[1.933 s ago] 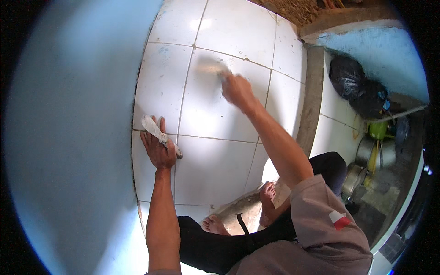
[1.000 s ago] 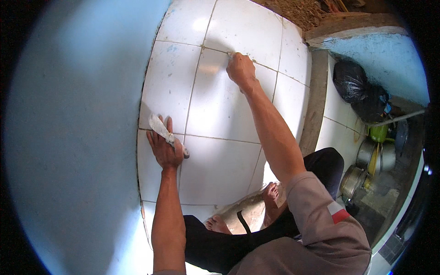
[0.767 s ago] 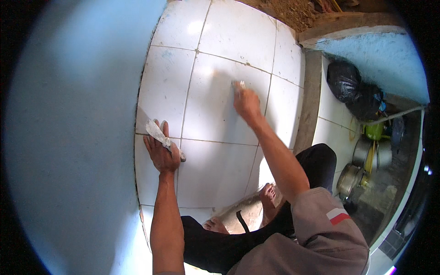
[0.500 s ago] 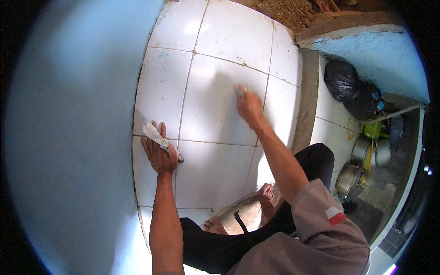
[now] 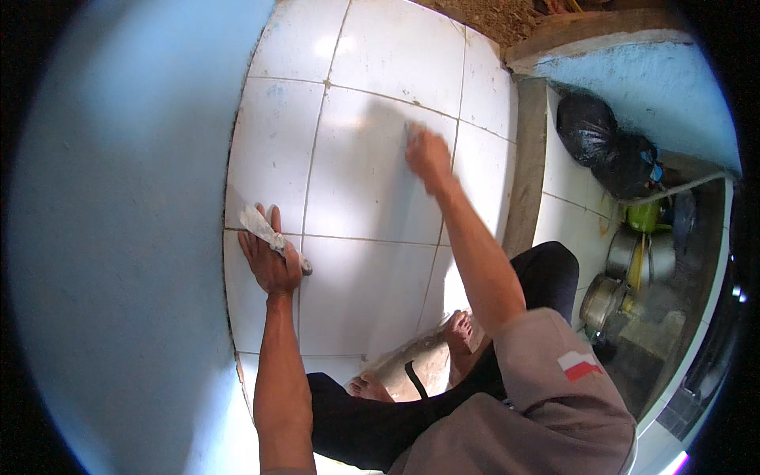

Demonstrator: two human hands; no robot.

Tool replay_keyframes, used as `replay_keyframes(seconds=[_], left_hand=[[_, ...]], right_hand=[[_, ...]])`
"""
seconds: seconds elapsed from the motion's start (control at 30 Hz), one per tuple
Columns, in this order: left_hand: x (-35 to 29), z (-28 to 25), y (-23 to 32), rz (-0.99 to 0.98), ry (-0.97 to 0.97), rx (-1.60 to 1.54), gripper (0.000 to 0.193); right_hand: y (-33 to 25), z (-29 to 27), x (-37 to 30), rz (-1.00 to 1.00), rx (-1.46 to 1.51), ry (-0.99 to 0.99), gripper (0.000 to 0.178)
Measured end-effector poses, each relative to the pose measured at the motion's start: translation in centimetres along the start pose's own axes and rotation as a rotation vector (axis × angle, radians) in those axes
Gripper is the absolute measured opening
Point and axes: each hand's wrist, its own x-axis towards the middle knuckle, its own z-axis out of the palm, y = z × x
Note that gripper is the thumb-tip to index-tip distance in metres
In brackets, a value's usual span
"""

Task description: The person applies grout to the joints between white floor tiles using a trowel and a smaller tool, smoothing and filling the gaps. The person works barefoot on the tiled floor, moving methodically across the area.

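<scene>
My left hand (image 5: 273,271) leans palm down on the white tiles (image 5: 360,309), near the blue wall, with some fingers stretched out. Across it lies a putty knife (image 5: 259,225) with a whitish, caked blade, held under the thumb; its handle end pokes out on the right. Farther off and to the right, my right hand (image 5: 431,158) is closed and slightly blurred, low over a large tile. A small greyish edge shows at its fingertips, but what it grips is too hidden to name.
The blue wall (image 5: 127,237) rises along the left. A grey ledge (image 5: 526,166) bounds the tiles on the right. Beyond it are black plastic bags (image 5: 587,131), metal pots (image 5: 602,305) and a green container (image 5: 643,215). Loose brown soil (image 5: 491,17) lies at the far edge. My bare feet (image 5: 459,332) are close by.
My right hand has moved slightly farther away over the tile, still closed. The left hand stays planted with the putty knife; the whole view has shifted a little.
</scene>
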Motion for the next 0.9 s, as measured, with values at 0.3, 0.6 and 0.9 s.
replay_keyframes(seconds=[0.3, 0.6, 0.9], left_hand=[[-0.2, -0.5, -0.4, -0.04, -0.02, 0.022, 0.071], [-0.7, 0.0, -1.4, -0.048, -0.002, 0.044, 0.071], [0.1, 0.6, -0.7, -0.006, -0.011, 0.021, 0.071]], right_hand=[[0.3, 3.1, -11.8, -0.063, 0.089, -0.1, 0.041], [-1.0, 1.6, -10.9, -0.129, 0.007, -0.232, 0.03], [-4.1, 2.4, -6.1, -0.147, -0.057, -0.306, 0.053]])
